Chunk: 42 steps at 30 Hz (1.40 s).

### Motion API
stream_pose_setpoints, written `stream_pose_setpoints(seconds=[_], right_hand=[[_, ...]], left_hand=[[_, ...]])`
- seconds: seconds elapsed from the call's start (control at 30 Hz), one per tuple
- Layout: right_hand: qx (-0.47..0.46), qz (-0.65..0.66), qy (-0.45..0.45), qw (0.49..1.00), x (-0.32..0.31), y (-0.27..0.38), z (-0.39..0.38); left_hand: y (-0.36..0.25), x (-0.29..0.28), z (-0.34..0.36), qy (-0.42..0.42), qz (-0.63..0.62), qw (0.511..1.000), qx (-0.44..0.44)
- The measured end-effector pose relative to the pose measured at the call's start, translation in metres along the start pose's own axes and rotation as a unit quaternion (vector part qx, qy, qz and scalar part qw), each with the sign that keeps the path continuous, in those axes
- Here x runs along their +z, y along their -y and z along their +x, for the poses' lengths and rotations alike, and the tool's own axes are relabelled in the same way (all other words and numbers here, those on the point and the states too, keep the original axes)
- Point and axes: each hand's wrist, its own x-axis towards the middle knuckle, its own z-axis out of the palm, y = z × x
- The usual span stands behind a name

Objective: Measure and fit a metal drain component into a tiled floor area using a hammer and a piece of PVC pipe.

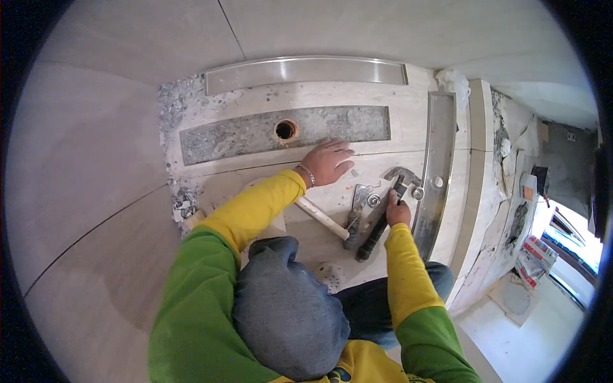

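My left hand (327,163), a chain bracelet at its wrist, lies with fingers spread on the pale tile floor, just below a long recessed slot (348,122). The slot has a rough grey bed and a round drain hole (286,130). Farther right, my right hand (399,212) is closed round the black handle of a claw hammer (375,236), close to its metal head. The hammer lies slanted low over the floor; whether it touches I cannot tell. Left of it are a flat metal scraper-like tool (361,195), a small round metal piece (373,201) and a pale handle (321,217).
One steel drain channel (306,71) lies along the far wall; another steel channel (437,159) lies at the right, beside a raised ledge (476,166). Broken mortar (184,204) sits along the left wall. A perforated round piece (329,274) lies near my knee. A red-and-white bag (535,260) is beyond the ledge.
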Motion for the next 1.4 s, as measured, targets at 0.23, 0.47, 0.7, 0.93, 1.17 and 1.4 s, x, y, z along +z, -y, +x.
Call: stream_pose_setpoints(seconds=[0.23,0.47,0.7,0.93,1.17,1.4], right_hand=[[-0.08,-0.041,-0.11,0.99,-0.101,-0.022,0.07],[-0.075,-0.071,-0.247,0.964,-0.106,-0.085,0.106],[-0.037,0.132,-0.047,0.989,-0.088,-0.087,0.119],[-0.16,0.229,-0.07,0.958,-0.172,-0.11,0.112],[-0.341,0.079,0.053,0.935,-0.236,0.004,0.043],[-0.502,-0.12,0.129,0.846,-0.178,0.194,0.007]], left_hand=[[0.067,-0.04,-0.027,-0.163,0.035,0.979,-0.115],[0.094,-0.089,-0.037,0.069,0.111,0.898,-0.42],[0.117,-0.081,-0.045,0.107,0.143,0.897,-0.404],[0.087,-0.098,-0.041,0.153,0.211,0.852,-0.454],[0.063,-0.147,-0.052,-0.129,-0.116,0.928,-0.329],[0.079,-0.168,-0.091,-0.371,-0.339,0.815,-0.29]])
